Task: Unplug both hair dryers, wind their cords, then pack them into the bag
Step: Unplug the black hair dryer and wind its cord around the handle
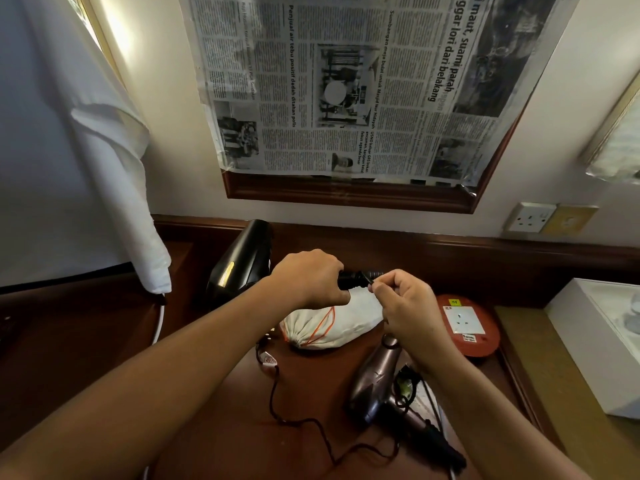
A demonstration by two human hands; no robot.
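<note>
My left hand (311,277) grips the handle of a black hair dryer (242,261) held above the desk, its body pointing back left. My right hand (405,303) pinches that dryer's black cord (367,276) close to the handle end. Below them lies a white drawstring bag (325,323) with an orange cord. A bronze hair dryer (377,379) lies on the desk at the front right, its handle pointing toward me. A thin black cord (298,419) loops loosely across the desk in front of the bag.
A red round extension reel (467,327) with a white socket sits right of the bag. A wall socket (530,218) is at the back right. A white box (595,344) stands far right. White cloth (114,168) hangs at left; a newspaper-covered frame (346,98) is on the wall.
</note>
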